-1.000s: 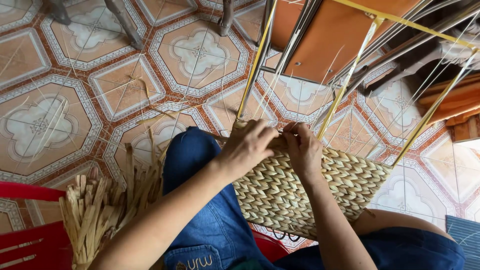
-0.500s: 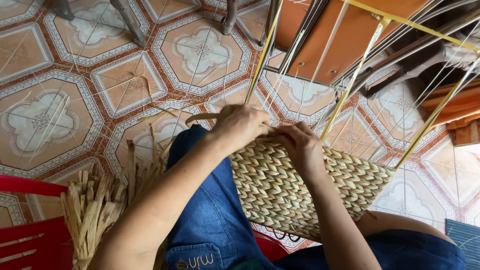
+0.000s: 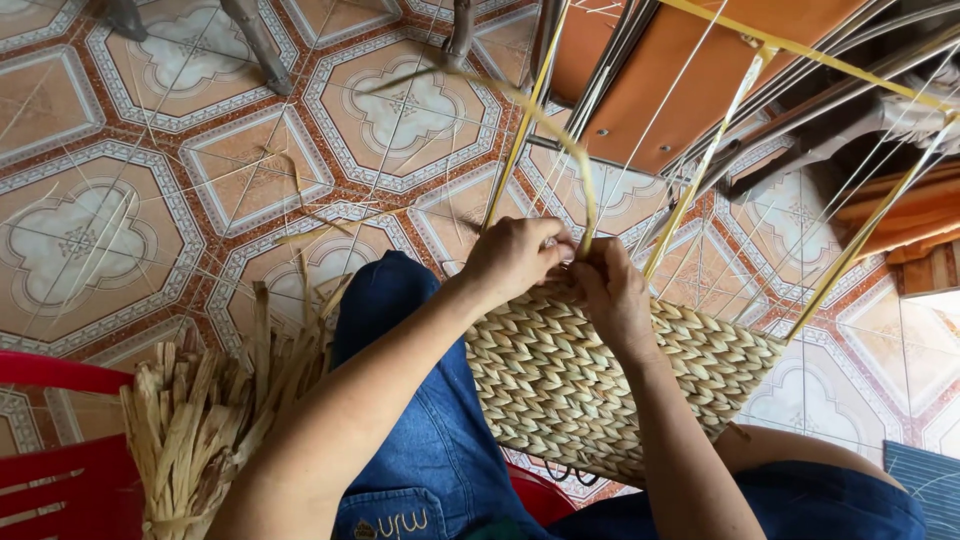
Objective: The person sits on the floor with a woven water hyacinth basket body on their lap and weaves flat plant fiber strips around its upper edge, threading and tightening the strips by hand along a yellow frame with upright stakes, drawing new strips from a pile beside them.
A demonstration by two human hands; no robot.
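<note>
Strand point(image 3: 560, 140) now looped above hands point(image 3: 560, 265)

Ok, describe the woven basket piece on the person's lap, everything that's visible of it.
The woven basket piece is a pale straw-coloured panel of plaited flat fibre in a herringbone-like pattern. It lies tilted across the person's blue-jeaned lap. Yellow frame rods and thin white strands rise from its unfinished top edge. The left hand and right hand grip that edge, working a loose strand that arcs above.

A home craft corner for weaving: patterned floor tiles point(image 3: 150, 190) across the left of the frame, a bundle of dried straw point(image 3: 200, 420) lower left, a half-woven basket point(image 3: 580, 380) at centre
</note>
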